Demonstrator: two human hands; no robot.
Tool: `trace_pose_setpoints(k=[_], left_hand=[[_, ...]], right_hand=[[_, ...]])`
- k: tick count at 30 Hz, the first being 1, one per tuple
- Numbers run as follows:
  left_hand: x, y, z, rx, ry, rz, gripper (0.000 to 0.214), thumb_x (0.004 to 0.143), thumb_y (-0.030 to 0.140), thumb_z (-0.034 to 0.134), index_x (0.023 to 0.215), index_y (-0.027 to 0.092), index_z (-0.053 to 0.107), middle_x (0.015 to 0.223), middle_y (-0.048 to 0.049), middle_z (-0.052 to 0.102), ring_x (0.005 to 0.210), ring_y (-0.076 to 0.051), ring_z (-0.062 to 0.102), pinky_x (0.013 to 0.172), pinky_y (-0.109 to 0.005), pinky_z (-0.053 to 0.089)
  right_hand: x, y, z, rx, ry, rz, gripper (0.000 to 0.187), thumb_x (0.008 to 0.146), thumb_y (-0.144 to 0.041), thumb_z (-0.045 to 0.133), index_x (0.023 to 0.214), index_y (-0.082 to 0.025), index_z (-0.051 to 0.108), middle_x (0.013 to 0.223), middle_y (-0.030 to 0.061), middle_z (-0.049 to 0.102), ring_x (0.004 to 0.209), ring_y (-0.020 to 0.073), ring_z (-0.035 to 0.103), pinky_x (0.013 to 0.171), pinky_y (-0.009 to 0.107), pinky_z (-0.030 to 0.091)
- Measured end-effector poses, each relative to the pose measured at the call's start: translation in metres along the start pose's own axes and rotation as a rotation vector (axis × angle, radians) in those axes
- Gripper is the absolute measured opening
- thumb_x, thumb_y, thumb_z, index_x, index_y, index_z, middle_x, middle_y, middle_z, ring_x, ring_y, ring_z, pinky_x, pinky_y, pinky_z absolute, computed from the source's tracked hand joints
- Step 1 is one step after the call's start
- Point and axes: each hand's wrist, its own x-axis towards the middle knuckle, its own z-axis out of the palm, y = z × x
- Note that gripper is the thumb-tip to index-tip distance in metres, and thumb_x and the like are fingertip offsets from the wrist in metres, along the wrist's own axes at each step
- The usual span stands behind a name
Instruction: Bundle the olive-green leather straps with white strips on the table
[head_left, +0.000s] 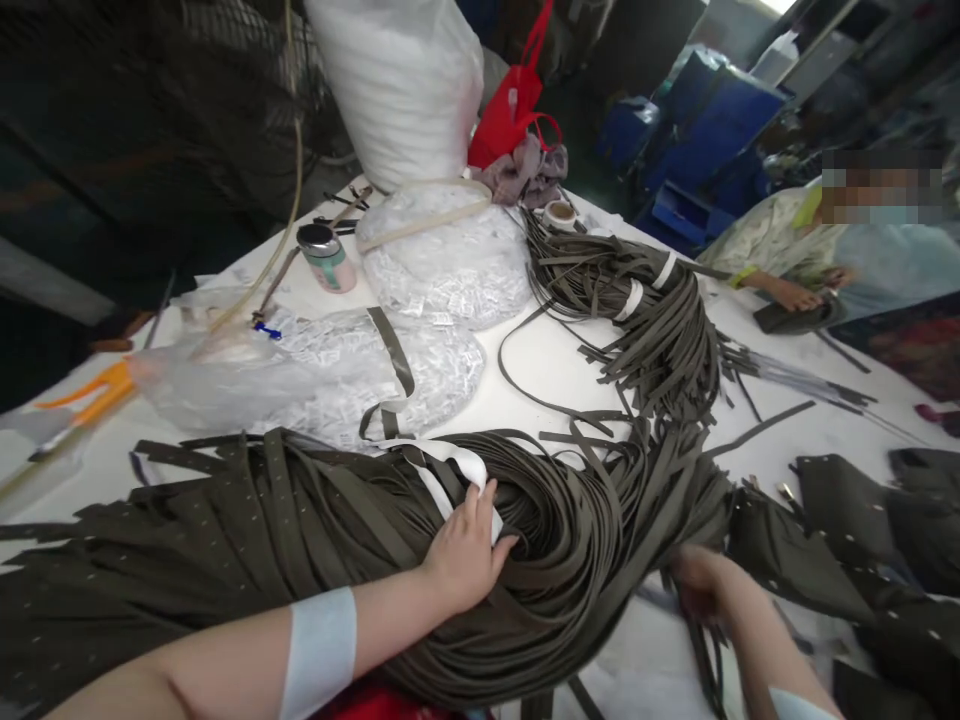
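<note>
Left hand (466,553) is down flat on the big bundle of dark olive straps (570,560), fingers loosely spread and pressing, fingertips touching the white band (457,470) tied around it; it grips nothing. That bundle sprawls across the near half of the white table (540,360), from 9 o'clock round to 3 o'clock. Right hand (697,580) sits at about 4 o'clock, tucked in among the strap ends at the bundle's edge; fingers are blurred and half hidden, so I cannot tell whether it grips any. At 12 o'clock lies a second strap bundle (652,310). Clear bags of small white packets (442,270) rest at 11 o'clock, a jar (326,258) just beside them. At 2 o'clock another person's hand (795,295) rests on the table
</note>
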Motion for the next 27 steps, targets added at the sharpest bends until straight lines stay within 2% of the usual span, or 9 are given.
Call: trace_pose_setpoints(k=[3,4,5,8,11,14,17,22,27], left_hand=[[-0.019,0.008,0.015,0.003,0.102,0.032,0.056,0.094,0.041,0.047,0.14,0.01,0.039,0.133,-0.0203,0.053,0.117,-0.03,0.057,0.096,-0.041,0.048],[-0.026,0.01,0.019,0.01,0.141,0.054,0.053,0.095,0.041,0.046,0.138,0.01,0.043,0.131,-0.0191,0.055,0.118,-0.03,0.056,0.097,-0.041,0.048],[-0.033,0.012,0.023,0.02,0.183,0.07,0.051,0.095,0.041,0.045,0.136,0.011,0.046,0.129,-0.0181,0.056,0.118,-0.03,0.055,0.098,-0.041,0.047],[-0.05,0.014,0.033,0.049,0.301,0.091,0.048,0.097,0.041,0.041,0.135,0.013,0.049,0.129,-0.015,0.059,0.118,-0.028,0.055,0.099,-0.038,0.046],[-0.059,0.014,0.038,0.048,0.379,0.081,0.048,0.098,0.042,0.04,0.137,0.016,0.05,0.129,-0.0101,0.061,0.117,-0.024,0.056,0.099,-0.033,0.045],[-0.061,0.015,0.04,0.037,0.418,0.077,0.046,0.097,0.042,0.041,0.134,0.018,0.053,0.124,-0.0072,0.064,0.114,-0.023,0.058,0.098,-0.032,0.044],[-0.059,0.015,0.036,0.012,0.409,0.078,0.046,0.096,0.043,0.043,0.133,0.018,0.055,0.122,-0.0058,0.065,0.114,-0.022,0.058,0.098,-0.031,0.044],[-0.064,0.015,0.026,-0.021,0.358,0.142,0.049,0.096,0.043,0.043,0.139,0.02,0.049,0.128,-0.0044,0.063,0.119,-0.021,0.055,0.101,-0.031,0.041],[-0.075,0.018,0.026,-0.039,0.26,0.26,0.052,0.099,0.038,0.039,0.147,0.018,0.037,0.14,-0.0062,0.054,0.122,-0.02,0.052,0.106,-0.033,0.036]], right_hand=[[0.008,-0.072,-0.014,-0.122,-0.108,-0.209,0.024,0.08,-0.04,0.065,0.073,-0.017,0.07,0.078,0.0115,0.071,0.079,0.0268,0.069,0.073,0.036,0.054],[0.006,-0.105,-0.007,-0.179,-0.156,-0.438,0.029,0.081,-0.044,0.063,0.093,-0.018,0.072,0.092,0.011,0.073,0.09,0.0263,0.069,0.084,0.036,0.052],[0.002,-0.141,0.006,-0.229,-0.23,-0.601,0.048,0.079,-0.049,0.064,0.114,-0.016,0.066,0.109,0.013,0.071,0.101,0.0267,0.067,0.093,0.036,0.049],[-0.022,-0.241,0.075,-0.508,-0.48,-0.793,0.093,0.067,-0.056,0.072,0.142,-0.01,0.043,0.144,0.0188,0.047,0.128,0.0295,0.05,0.106,0.034,0.041],[-0.042,-0.301,0.149,-0.766,-0.643,-0.693,0.085,0.055,-0.046,0.081,0.13,-0.012,0.058,0.126,0.0184,0.063,0.113,0.0337,0.062,0.094,0.038,0.05],[-0.046,-0.319,0.189,-0.87,-0.69,-0.655,0.066,0.055,-0.032,0.079,0.118,-0.014,0.067,0.109,0.0155,0.072,0.097,0.0342,0.069,0.083,0.042,0.055],[-0.044,-0.318,0.193,-0.947,-0.685,-0.684,0.065,0.056,-0.029,0.077,0.118,-0.013,0.067,0.11,0.0161,0.072,0.099,0.0338,0.068,0.081,0.041,0.055],[-0.057,-0.303,0.173,-1.01,-0.634,-0.8,0.044,0.057,-0.029,0.076,0.097,-0.012,0.074,0.101,0.0169,0.074,0.099,0.0326,0.068,0.082,0.034,0.053],[-0.093,-0.273,0.126,-0.953,-0.389,-0.906,0.039,0.072,-0.03,0.065,0.107,-0.012,0.066,0.106,0.0196,0.071,0.101,0.0342,0.066,0.084,0.038,0.05]])
